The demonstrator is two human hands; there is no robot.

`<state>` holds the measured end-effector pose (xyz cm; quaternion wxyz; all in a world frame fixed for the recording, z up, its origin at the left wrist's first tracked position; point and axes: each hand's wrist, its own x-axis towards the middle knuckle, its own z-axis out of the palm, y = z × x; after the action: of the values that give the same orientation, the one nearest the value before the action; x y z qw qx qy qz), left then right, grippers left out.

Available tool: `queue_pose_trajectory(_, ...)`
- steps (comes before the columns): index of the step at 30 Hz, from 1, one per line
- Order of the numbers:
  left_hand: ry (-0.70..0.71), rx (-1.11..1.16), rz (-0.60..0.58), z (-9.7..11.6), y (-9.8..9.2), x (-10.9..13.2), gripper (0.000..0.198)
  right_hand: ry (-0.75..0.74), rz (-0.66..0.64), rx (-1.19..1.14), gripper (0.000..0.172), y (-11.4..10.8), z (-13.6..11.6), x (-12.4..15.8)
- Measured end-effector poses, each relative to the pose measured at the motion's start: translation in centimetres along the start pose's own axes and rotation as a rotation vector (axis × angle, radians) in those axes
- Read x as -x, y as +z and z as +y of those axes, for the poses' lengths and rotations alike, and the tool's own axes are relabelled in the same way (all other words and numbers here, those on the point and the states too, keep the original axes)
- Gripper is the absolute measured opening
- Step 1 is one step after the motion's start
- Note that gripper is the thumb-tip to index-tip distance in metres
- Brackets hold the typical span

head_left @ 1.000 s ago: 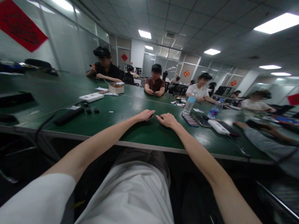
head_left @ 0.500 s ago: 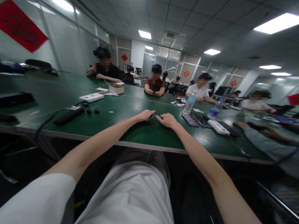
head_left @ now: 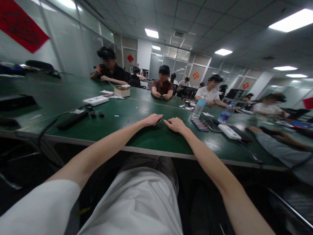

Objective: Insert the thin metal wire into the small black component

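My left hand (head_left: 152, 120) rests at the middle of the green table (head_left: 146, 140), its fingers closed together. A small dark thing shows under its fingertips, too small to name. A short gap to the right, my right hand (head_left: 176, 125) is closed as well, thumb pointing toward the left hand. Something dark peeks out between its thumb and fingers; its kind cannot be made out. The two hands do not touch each other. Closest to the right hand lies a phone (head_left: 200, 124) with its screen up.
Right of my hands stand a water bottle (head_left: 199, 107) and a second bottle (head_left: 226, 113), near a white power bank (head_left: 229, 131). On the left lie a black power strip (head_left: 73, 120), a white box (head_left: 96, 100) and a small carton (head_left: 122, 91). A co-worker's grey sleeve (head_left: 276, 147) reaches in at right.
My right hand has shifted very slightly, widening the gap between the hands a little. Both keep their closed posture. The camera view has tilted a touch.
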<state>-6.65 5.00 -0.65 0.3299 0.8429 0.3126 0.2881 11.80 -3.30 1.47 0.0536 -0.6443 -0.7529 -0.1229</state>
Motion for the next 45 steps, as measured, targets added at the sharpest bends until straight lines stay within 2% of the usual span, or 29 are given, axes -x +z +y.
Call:
queue_pose_trajectory(15, -0.017, -0.03, -0.014, 0.2, 0.1, 0.0, 0.05, -0.026, -0.009, -0.032, 0.082, 0.6, 0.8, -0.5)
queue_pose_trajectory(26, -0.028, 0.001, 0.015, 0.2, 0.1, 0.0, 0.052, 0.01, -0.018, -0.029, 0.079, -0.1, 0.1, 0.0)
queue_pose_trajectory(36, 0.015, -0.047, 0.0, 0.2, 0.0, 0.0, 0.054, 0.035, -0.023, -0.001, 0.079, -0.4, -0.2, 0.2)
queue_pose_trajectory(45, 0.008, 0.001, 0.001, 0.2, 0.1, 0.1, 0.055, 0.035, -0.017, 0.032, 0.076, -0.5, -0.1, 0.3)
